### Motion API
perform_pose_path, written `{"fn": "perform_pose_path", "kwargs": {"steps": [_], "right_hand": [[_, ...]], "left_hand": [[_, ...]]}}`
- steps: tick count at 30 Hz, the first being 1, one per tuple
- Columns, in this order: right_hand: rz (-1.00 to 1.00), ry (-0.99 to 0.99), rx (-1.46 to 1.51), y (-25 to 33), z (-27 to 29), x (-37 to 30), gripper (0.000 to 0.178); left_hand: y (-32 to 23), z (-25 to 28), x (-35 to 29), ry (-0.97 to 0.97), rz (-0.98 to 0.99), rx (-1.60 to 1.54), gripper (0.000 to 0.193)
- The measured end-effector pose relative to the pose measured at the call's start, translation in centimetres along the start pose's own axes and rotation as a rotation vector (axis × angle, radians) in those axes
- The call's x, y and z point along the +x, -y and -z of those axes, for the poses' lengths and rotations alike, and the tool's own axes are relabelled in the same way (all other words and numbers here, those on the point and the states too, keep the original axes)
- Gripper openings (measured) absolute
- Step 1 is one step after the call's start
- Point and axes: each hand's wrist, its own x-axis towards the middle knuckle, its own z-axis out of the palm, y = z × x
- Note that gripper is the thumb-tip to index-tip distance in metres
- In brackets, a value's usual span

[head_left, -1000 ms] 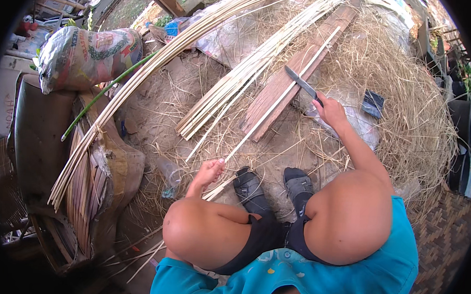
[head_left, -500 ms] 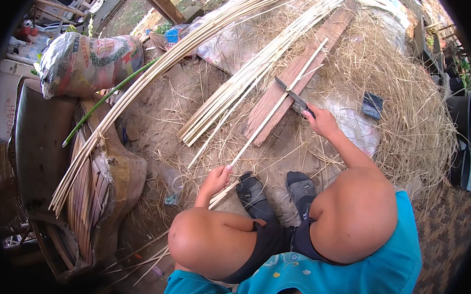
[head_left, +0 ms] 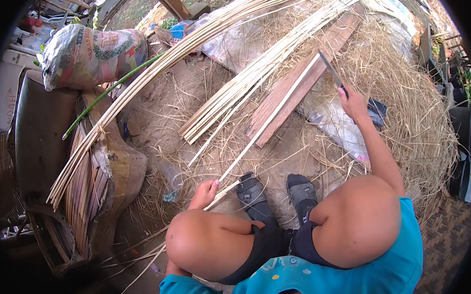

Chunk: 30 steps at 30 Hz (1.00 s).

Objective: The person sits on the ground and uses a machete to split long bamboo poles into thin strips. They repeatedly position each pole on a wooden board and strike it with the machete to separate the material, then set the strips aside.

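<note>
My left hand grips the near end of a long pale bamboo strip, just above my left knee. The strip runs up and to the right over a reddish wooden plank. My right hand is stretched out to the far end and holds a knife whose blade meets the strip's tip. A bundle of split bamboo strips lies to the left of the plank. My two feet in dark socks rest on the straw-covered ground.
A long sheaf of bamboo slats slants from the lower left to the top. A filled printed sack lies at the upper left beside a green stalk. A straw heap rises at the right. A woven mat shows at the lower right.
My right hand has pushed the knife up along the strip toward its far end. My left hand stays on the near end by my knee.
</note>
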Motion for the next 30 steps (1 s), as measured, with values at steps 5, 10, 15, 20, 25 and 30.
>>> {"fn": "perform_pose_path", "kwargs": {"steps": [5,10,15,20,25,30], "right_hand": [[0.314,0.354,0.231,9.3,-8.3,-12.9,0.045],[0.417,0.162,-0.021,4.5,-7.5,-8.1,0.042],[-0.017,-0.048,-0.164,-3.5,-0.9,1.6,0.037],[0.312,0.334,0.153,8.3,-4.6,-8.8,0.044],[0.231,0.345,0.209,8.4,-5.8,-10.9,0.046],[0.542,0.49,0.095,10.1,-6.0,-12.5,0.048]], "left_hand": [[-7.1,-3.5,4.8,-0.118,-0.182,0.092,0.037],[-5.6,-4.1,3.3,-0.073,-0.249,0.28,0.034],[-4.5,-2.5,1.7,-0.039,-0.156,0.295,0.034],[-7.3,-3.0,5.5,0.052,-0.106,0.052,0.049],[-6.6,-3.5,5.5,0.004,-0.161,0.113,0.051],[-6.9,-3.3,4.5,0.03,-0.121,0.047,0.05]]}}
